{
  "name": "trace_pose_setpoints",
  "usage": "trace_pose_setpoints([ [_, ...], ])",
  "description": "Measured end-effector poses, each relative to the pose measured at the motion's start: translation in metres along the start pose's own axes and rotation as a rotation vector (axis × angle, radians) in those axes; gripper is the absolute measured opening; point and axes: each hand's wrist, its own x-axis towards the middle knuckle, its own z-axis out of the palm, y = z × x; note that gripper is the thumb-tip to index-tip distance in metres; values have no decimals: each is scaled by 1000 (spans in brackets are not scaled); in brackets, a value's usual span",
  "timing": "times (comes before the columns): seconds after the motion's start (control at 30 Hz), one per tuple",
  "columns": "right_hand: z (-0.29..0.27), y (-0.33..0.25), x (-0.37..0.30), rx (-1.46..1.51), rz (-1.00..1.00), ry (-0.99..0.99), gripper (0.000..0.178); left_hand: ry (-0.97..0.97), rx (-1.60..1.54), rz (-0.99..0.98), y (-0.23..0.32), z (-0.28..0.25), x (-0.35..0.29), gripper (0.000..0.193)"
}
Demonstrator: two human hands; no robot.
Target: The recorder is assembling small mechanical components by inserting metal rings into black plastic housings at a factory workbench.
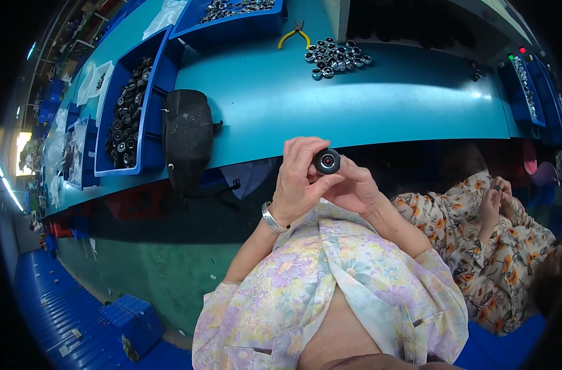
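Observation:
Between my two hands, just off the bench's front edge, is a small black toy wheel (327,161) with a silver ring and red marks at its hub. My left hand (301,176) has its thumb and fingers closed on the wheel's left side. From the right, my right hand (355,187) grips the same wheel, its fingers partly hidden behind it. On the bench beyond lies a loose pile of shiny chrome wheel hubs (336,58), with yellow-handled pliers (295,37) beside it.
A blue bin (146,132) of black wheels stands left, next to a black mesh bag (188,135) at the teal bench's (250,111) edge. Another blue bin (232,31) holds chrome parts at the back. More blue bins (527,95) stand far right. A co-worker (484,240) sits close on my right.

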Motion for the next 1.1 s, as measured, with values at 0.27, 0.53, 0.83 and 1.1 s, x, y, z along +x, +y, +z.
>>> trace_pose_setpoints([
  [0.27, -7, 8, 1, 117, 49, -31, 42, 62, 26, 44, 1, 1, -1, 47],
  [0.53, -9, 11, 3, 88, 41, -124, 41, 64, 1, 62, 3, -3, -1, 46],
  [0.83, 0, 13, 1, 78, 25, -103, 49, 89, 8, 44, 2, -3, -6, 45],
  [1.1, 7, 8, 1, -121, -75, -52, 44, 13, -218, -40, 1, -4, -11, 53],
])
